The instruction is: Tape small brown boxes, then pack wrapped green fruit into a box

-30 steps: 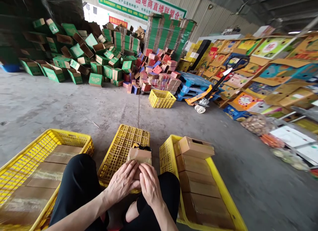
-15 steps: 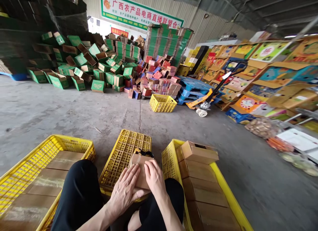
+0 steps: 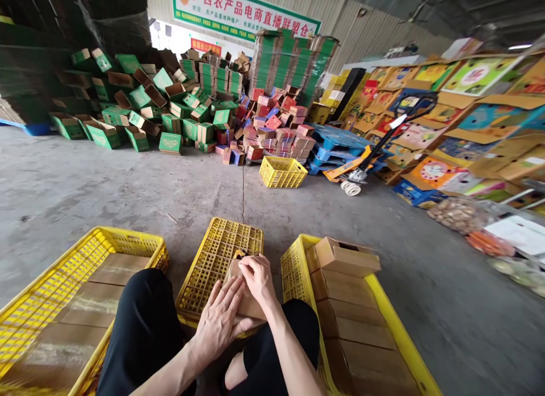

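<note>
Between my knees a small brown cardboard box (image 3: 252, 310) rests on an upturned yellow crate (image 3: 204, 271). My left hand (image 3: 221, 316) lies flat along the box's left side and top, fingers stretched out and thumb spread. At the box's far end my right hand (image 3: 259, 278) is closed, its fingertips pinched together; whatever is in them is hidden. Just behind that hand shows part of a yellow and black tool (image 3: 239, 253), mostly covered.
On my left stands a yellow crate (image 3: 159, 249) with taped boxes (image 3: 87, 304); on my right, another yellow crate (image 3: 293, 271) holds brown boxes (image 3: 366, 322), one tilted on top (image 3: 347, 255). Farther off are a small yellow crate (image 3: 283, 173), a pallet jack (image 3: 355, 166) and piled green boxes (image 3: 170, 142).
My right hand has gone from lying on the box with bent fingers to a pinch near its far edge. The left hand still presses on the box. The view has shifted slightly.
</note>
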### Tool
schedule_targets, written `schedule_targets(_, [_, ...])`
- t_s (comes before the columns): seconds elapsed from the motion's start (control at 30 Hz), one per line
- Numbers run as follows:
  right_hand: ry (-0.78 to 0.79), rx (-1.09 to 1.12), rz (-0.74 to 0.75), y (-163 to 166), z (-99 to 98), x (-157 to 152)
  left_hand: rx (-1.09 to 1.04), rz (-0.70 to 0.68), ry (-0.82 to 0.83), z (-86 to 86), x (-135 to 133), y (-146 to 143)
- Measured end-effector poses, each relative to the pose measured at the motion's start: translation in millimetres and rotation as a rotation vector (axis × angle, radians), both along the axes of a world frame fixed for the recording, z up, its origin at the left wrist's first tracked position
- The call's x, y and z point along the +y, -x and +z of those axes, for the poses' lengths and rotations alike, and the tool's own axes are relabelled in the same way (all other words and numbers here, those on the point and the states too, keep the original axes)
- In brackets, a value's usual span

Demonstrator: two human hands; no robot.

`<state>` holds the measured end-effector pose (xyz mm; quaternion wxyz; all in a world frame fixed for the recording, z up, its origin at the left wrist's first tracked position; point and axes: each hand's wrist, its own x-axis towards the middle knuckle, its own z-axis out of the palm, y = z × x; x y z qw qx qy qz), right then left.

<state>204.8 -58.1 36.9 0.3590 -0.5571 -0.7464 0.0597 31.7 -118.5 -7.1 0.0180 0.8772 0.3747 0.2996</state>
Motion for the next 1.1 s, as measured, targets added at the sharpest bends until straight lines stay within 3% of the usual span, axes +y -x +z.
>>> schedule_targets(0.1, [-0.008,0.049,-0.042,-14.7,-5.2,-7.7,0.006,0.004,0.013,4.0,-0.9,0.2])
schedule_targets(0.17, [-0.023,0.078,-0.244,-35.4,-11.5,-10.9,0.011,0.007,0.019,5.1,-1.8,0.9])
schedule_targets(0.3, [-0.114,-0.125,-0.554,-72.1,-21.3,-21.3,0.006,0.01,0.014,3.4,-3.4,2.8])
schedule_targets(0.37, [-0.132,-0.175,-0.512,-72.2,-19.7,-31.5,0.009,0.006,0.003,1.4,-3.9,3.6])
schedule_targets(0.5, [-0.088,-0.222,-0.236,-36.7,-7.8,-53.3,0.031,0.006,-0.011,-1.7,-4.5,3.7])
schedule_targets(0.57, [-0.017,-0.271,-0.027,-16.6,-3.8,-59.1,0.037,0.006,-0.017,-1.6,-4.0,3.4])
schedule_targets(0.63, [0.024,-0.303,0.033,-4.1,-3.5,-60.4,0.038,-0.002,-0.02,-0.6,-2.4,3.6])
schedule_targets(0.87, [-0.036,-0.374,-0.194,-6.3,-19.6,-75.3,0.011,0.006,0.01,3.9,8.2,11.7])
schedule_targets(1.1, [-0.066,-0.313,-0.284,-6.7,-30.8,-110.8,0.014,0.016,0.064,3.2,7.3,12.7])
